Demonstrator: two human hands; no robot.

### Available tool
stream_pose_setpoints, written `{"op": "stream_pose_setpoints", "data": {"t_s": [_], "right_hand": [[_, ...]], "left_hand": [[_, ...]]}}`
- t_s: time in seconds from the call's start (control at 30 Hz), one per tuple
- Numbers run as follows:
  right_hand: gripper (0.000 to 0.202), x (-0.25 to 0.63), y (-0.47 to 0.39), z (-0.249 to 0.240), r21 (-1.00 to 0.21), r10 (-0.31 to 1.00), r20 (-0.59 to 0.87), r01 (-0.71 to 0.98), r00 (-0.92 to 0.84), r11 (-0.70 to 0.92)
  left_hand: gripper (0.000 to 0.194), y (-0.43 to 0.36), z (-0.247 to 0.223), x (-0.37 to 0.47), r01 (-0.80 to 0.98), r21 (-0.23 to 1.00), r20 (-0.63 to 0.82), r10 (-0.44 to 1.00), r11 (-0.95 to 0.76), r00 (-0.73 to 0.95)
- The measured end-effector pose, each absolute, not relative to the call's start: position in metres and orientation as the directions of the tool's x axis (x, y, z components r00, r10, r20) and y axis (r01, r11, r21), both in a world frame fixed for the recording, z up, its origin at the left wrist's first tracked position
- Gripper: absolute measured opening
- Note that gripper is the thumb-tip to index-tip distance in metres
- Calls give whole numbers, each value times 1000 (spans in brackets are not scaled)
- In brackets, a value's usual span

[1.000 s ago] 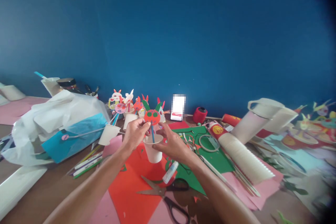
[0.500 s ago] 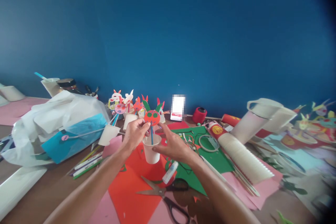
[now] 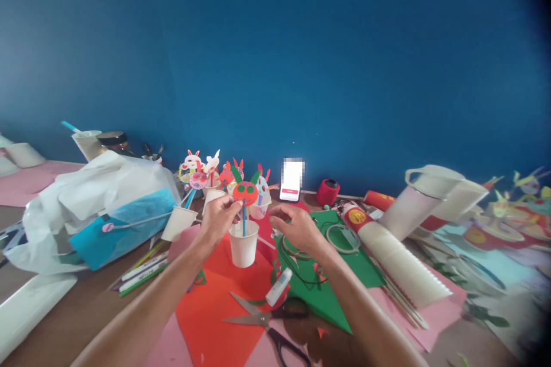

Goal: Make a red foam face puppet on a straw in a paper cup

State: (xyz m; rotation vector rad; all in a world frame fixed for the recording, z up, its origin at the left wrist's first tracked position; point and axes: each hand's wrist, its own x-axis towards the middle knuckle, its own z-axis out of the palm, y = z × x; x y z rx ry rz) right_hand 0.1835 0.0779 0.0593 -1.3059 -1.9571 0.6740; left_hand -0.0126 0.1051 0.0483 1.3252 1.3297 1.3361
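A white paper cup [image 3: 243,248] stands on red paper in front of me, a blue straw [image 3: 244,225] upright in it. Atop the straw sits a red paper face [image 3: 245,194] with green ears and green eyes. My left hand [image 3: 220,217] pinches the straw puppet just under the face, at its left side. To the right of the cup hovers my right hand [image 3: 297,225], its fingers loosely bent and apart, with nothing in them. A small white glue bottle [image 3: 279,287] lies below it. Open scissors [image 3: 263,319] with black handles rest nearer to me.
Behind stand several cups with paper animal faces [image 3: 198,178]. Green paper [image 3: 340,281] with loops of cord lies at right, near a stack of cups [image 3: 402,255] and a white jug [image 3: 413,206]. A plastic bag [image 3: 103,183] and markers [image 3: 144,269] are at left. A phone [image 3: 291,178] stands at the back.
My right hand has drawn away from the cup to the right, leaving its side. The left hand keeps its pinch on the puppet. The view has tilted up slightly.
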Motion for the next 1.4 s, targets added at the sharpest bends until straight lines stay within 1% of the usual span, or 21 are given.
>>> {"op": "stream_pose_setpoints", "data": {"t_s": [0.1,0.2,0.33,0.4,0.5,0.63,0.8,1.0,1.1,1.27,1.4], "right_hand": [[22,182,84,51,-755,933,236,553,-270,352],[26,180,90,44,-808,943,215,496,-254,318],[28,174,91,41,-915,942,188,300,-280,271],[29,171,89,41,-946,935,178,209,-306,249],[32,166,86,41,-964,938,171,147,-301,222],[35,163,87,38,-971,952,161,131,-258,200],[28,163,90,35,-965,965,157,177,-209,196],[24,162,88,35,-959,959,204,157,-194,236],[23,162,88,33,-954,956,228,155,-187,257],[23,164,91,32,-953,956,239,150,-171,265],[22,168,93,32,-962,958,229,111,-169,250]], "left_hand": [[21,102,47,-9,136,981,151,985,-139,-81],[21,99,45,-4,124,982,146,989,-140,-39],[21,93,46,3,92,988,122,993,-122,9],[22,91,47,6,82,991,104,994,-106,28],[22,90,45,8,66,994,85,995,-87,44],[22,89,40,10,62,995,71,995,-76,74],[23,87,38,12,93,992,78,993,-86,88],[25,85,35,13,116,988,87,990,-100,114],[23,87,33,12,90,991,89,987,-102,137],[19,86,42,10,21,999,32,982,-36,188],[24,85,54,8,-9,1000,20,981,-19,191]]}}
